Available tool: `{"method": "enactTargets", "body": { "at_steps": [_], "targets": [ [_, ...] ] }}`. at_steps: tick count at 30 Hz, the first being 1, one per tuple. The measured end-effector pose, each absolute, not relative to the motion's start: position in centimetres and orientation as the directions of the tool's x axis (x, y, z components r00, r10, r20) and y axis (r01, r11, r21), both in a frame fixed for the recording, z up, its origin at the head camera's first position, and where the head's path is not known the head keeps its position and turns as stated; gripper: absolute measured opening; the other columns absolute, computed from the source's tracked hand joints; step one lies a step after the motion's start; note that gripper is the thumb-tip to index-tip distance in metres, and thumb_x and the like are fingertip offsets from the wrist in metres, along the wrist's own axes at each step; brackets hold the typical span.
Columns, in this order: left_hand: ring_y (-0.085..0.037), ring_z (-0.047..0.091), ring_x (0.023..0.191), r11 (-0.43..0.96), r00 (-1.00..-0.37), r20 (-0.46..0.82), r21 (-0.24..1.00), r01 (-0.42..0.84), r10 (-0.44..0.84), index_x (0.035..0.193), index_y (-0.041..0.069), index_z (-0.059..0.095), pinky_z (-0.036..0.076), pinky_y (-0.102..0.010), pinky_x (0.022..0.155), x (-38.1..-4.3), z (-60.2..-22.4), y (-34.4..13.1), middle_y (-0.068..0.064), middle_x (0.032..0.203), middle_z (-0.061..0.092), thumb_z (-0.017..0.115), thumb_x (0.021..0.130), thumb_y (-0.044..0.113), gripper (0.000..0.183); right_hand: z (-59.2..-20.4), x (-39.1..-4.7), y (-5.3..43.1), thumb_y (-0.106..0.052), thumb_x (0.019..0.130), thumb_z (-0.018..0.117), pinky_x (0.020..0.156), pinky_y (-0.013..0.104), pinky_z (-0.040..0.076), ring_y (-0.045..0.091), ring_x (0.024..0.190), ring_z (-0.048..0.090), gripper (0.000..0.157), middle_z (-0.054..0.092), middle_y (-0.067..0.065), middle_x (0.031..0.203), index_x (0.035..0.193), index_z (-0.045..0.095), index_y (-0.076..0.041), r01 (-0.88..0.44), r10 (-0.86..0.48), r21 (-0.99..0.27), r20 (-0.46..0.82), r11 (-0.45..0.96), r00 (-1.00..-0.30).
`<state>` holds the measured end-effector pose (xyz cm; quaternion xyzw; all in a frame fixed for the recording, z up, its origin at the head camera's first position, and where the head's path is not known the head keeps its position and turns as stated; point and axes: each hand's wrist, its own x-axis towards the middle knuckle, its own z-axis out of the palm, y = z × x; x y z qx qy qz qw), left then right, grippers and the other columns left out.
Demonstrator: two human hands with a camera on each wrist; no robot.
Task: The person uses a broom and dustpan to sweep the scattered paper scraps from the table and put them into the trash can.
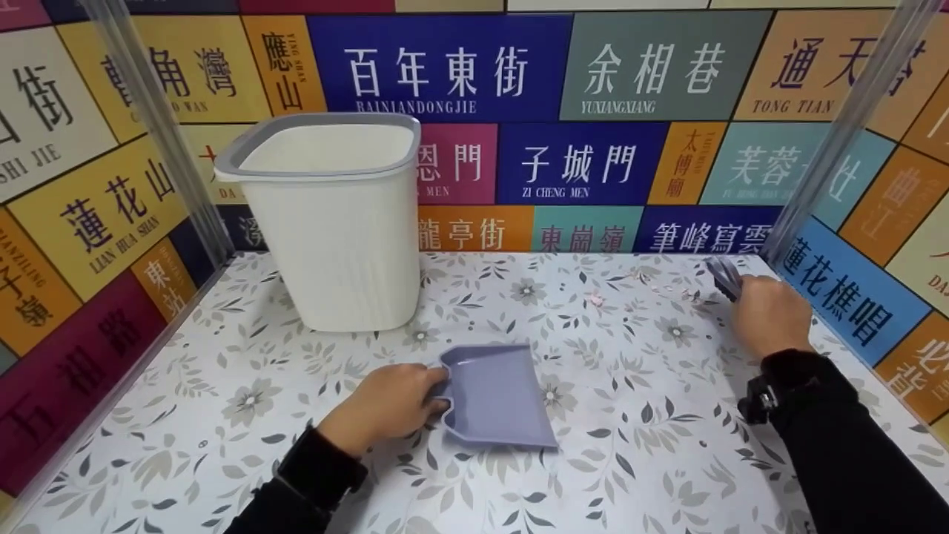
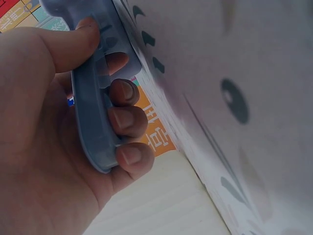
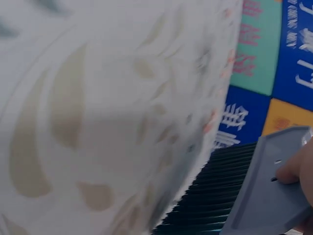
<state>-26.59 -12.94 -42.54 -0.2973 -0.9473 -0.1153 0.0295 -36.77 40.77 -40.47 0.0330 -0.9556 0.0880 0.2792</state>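
Left hand (image 1: 393, 400) grips flat lavender dustpan (image 1: 498, 397); right hand (image 1: 775, 315) grips grey brush (image 3: 266, 196), dark bristles (image 3: 210, 191). Pink scraps (image 1: 595, 299) near brush; white bin (image 1: 345, 252) beyond dustpan.

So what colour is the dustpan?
The dustpan is a pale greyish purple; the head view shows it best.

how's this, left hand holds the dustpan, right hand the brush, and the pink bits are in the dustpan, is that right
Not quite: the pink bits lie on the table, not in the dustpan, as the head view shows. The left hand does hold the dustpan, and the right hand the brush.
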Motion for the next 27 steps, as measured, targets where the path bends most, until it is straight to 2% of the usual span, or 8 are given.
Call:
{"method": "enactTargets", "body": {
  "at_steps": [3,6,10,15,20,27],
  "targets": [
    [-0.028,0.070,0.085,0.793,-0.820,0.120,0.208,0.573,0.560,0.118,0.011,0.070,0.061,-0.050,0.083,-26.5,-42.6,-12.8,-0.005,0.088,0.069,0.075,0.100,0.027,0.025,-41.2,-36.7,41.2,0.004,0.090,0.055,0.045,0.063,0.043,0.054,0.063,0.060,0.013,0.062,0.035,0.078,0.087,0.062,0.015,-0.115,-0.017,-0.139,0.559,0.984,-0.829],
    [-0.026,0.069,0.084,0.793,-0.822,0.115,0.216,0.569,0.558,0.118,0.011,0.070,0.061,-0.049,0.083,-26.5,-42.7,-12.8,-0.004,0.088,0.069,0.075,0.100,0.028,0.025,-41.4,-36.8,41.0,0.004,0.094,0.055,0.048,0.064,0.045,0.056,0.067,0.062,0.015,0.064,0.038,0.083,0.092,0.063,0.017,-0.115,-0.022,-0.139,0.542,0.984,-0.840],
    [-0.025,0.070,0.086,0.795,-0.824,0.117,0.220,0.565,0.554,0.121,0.011,0.070,0.061,-0.049,0.084,-26.4,-42.7,-12.9,-0.004,0.091,0.070,0.074,0.101,0.030,0.028,-41.7,-37.2,40.4,0.006,0.093,0.055,0.055,0.067,0.049,0.058,0.075,0.065,0.017,0.066,0.040,0.091,0.099,0.065,0.018,-0.109,-0.022,-0.140,0.513,0.984,-0.858],
    [-0.026,0.070,0.086,0.795,-0.824,0.120,0.219,0.565,0.553,0.121,0.011,0.071,0.061,-0.049,0.085,-26.5,-42.8,-13.0,-0.004,0.091,0.071,0.074,0.100,0.029,0.028,-42.1,-37.4,39.5,0.005,0.092,0.055,0.061,0.068,0.049,0.057,0.079,0.065,0.017,0.067,0.039,0.090,0.097,0.067,0.017,-0.103,-0.006,-0.163,0.509,0.981,-0.860],
    [-0.025,0.069,0.086,0.797,-0.823,0.117,0.208,0.568,0.556,0.122,0.011,0.071,0.061,-0.049,0.085,-26.6,-42.8,-13.2,-0.004,0.091,0.070,0.075,0.100,0.030,0.029,-42.2,-37.3,38.7,0.005,0.093,0.057,0.061,0.067,0.050,0.056,0.078,0.065,0.016,0.068,0.037,0.088,0.099,0.069,0.015,-0.111,-0.020,-0.163,0.480,0.980,-0.877],
    [-0.027,0.070,0.086,0.797,-0.822,0.118,0.206,0.569,0.557,0.118,0.012,0.070,0.061,-0.049,0.084,-26.7,-42.7,-13.1,-0.004,0.089,0.070,0.075,0.100,0.029,0.025,-41.8,-36.6,38.1,0.005,0.093,0.056,0.059,0.068,0.048,0.059,0.076,0.064,0.012,0.067,0.039,0.088,0.090,0.065,0.011,-0.098,-0.014,-0.168,0.442,0.981,-0.897]
  ]
}}
